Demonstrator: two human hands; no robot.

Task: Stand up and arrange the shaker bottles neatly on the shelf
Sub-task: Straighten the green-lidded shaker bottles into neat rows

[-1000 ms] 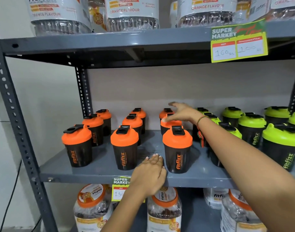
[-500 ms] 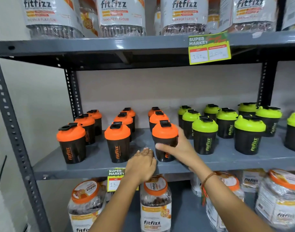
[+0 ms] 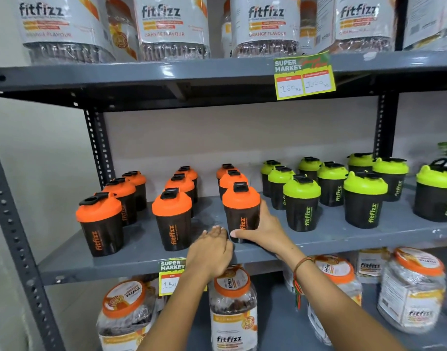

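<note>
Black shaker bottles stand upright on the grey middle shelf. Orange-lidded ones fill the left half in three rows; green-lidded ones fill the right half. My right hand wraps around the lower body of the front orange-lidded bottle in the third row. My left hand lies flat, palm down, on the shelf's front edge just left of that bottle, holding nothing. Another front orange bottle stands to the left of my hands.
Large fitfizz jars line the top shelf. More jars stand on the shelf below. Yellow price tags hang on the shelf edges. The grey upright post and a white wall bound the left side.
My right hand drew back from the rear bottles and took hold of the front orange bottle in the third row. The view shifted right, showing more green bottles. My left hand stayed on the edge.
</note>
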